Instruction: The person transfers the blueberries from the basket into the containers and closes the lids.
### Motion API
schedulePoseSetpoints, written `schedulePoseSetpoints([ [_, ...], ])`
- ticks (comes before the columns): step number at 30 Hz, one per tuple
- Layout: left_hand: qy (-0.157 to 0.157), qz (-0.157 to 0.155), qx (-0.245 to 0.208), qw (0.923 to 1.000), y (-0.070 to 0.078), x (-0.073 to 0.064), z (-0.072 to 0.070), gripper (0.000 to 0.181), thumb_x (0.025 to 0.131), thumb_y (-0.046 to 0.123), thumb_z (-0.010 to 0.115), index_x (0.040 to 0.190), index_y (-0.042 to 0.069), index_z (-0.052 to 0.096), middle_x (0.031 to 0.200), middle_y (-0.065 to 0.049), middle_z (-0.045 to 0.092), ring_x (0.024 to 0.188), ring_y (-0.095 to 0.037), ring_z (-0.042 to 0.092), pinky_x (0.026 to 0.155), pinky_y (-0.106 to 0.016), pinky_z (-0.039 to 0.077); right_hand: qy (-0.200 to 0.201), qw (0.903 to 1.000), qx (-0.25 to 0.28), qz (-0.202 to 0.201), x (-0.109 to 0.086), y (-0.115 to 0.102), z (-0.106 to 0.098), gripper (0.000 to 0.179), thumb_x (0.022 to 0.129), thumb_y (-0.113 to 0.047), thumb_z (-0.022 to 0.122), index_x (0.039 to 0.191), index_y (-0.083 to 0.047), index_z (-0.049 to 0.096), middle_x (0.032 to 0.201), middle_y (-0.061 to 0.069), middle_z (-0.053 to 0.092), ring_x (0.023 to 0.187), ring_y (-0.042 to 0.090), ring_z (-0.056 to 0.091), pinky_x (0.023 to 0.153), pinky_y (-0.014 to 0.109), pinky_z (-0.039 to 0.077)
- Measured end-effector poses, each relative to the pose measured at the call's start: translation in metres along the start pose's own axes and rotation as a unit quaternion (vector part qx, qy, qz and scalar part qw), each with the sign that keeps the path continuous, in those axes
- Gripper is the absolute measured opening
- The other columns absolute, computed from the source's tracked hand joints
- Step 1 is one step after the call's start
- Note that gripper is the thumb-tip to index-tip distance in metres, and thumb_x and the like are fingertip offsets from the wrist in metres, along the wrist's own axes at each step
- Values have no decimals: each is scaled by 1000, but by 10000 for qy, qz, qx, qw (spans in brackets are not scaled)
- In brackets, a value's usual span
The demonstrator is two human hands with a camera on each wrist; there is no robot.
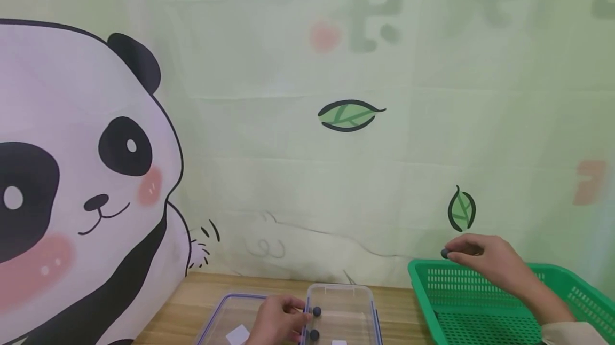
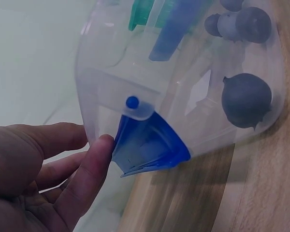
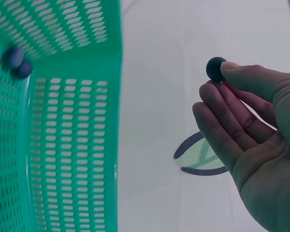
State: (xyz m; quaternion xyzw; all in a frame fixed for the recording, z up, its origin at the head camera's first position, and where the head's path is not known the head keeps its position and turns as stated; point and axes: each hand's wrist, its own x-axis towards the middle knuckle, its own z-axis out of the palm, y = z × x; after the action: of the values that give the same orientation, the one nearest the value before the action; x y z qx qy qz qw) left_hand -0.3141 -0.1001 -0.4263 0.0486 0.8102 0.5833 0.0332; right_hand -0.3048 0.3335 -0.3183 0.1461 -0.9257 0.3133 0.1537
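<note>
My right hand point(image 1: 495, 262) pinches a blueberry point(image 1: 445, 253) between thumb and fingertips, above the back rim of a green plastic basket point(image 1: 418, 291). In the right wrist view, the same blueberry point(image 3: 215, 69) sits at the fingertips, with the other fingers loosely bent. My left hand point(image 1: 281, 318) grips the left rim of a clear plastic box point(image 1: 346, 287), close by a blue latch point(image 2: 147, 145). Inside the box, along its left wall, lie several blueberries point(image 2: 246, 101). Two more blueberries point(image 3: 22, 69) rest in a corner of the basket.
Left of the box lies a clear lid or container with a blue edge point(image 1: 230, 297), bearing a white square label point(image 1: 237, 334). All stand on a wooden table point(image 1: 399, 307). A pale green cloth point(image 1: 269, 174) printed with a panda point(image 1: 86, 120) and leaves hangs behind.
</note>
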Motion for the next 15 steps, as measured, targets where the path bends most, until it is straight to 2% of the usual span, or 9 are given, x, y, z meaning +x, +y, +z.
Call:
schedulePoseSetpoints([
  [9, 5, 37, -33, 10000, 0, -1, 0, 19, 90, -2, 80, 108, -6, 74, 85, -9, 66, 64, -15, 68, 60, -30, 65, 126, 9977, 575, 350, -22, -29, 7, 34, 100, -37, 76, 122, -10, 76, 112, 2, 78, 101, 19, 73, 79, 28, 60],
  [15, 31, 19, -36, 10000, 1, -1, 1, 19, 90, -2, 80, 107, -6, 74, 85, -9, 66, 63, -14, 68, 60, -29, 64, 240, 9945, 932, 422, -36, -51, 17, 32, 99, -40, 77, 120, -15, 77, 111, -3, 78, 103, 12, 73, 82, 26, 60],
])
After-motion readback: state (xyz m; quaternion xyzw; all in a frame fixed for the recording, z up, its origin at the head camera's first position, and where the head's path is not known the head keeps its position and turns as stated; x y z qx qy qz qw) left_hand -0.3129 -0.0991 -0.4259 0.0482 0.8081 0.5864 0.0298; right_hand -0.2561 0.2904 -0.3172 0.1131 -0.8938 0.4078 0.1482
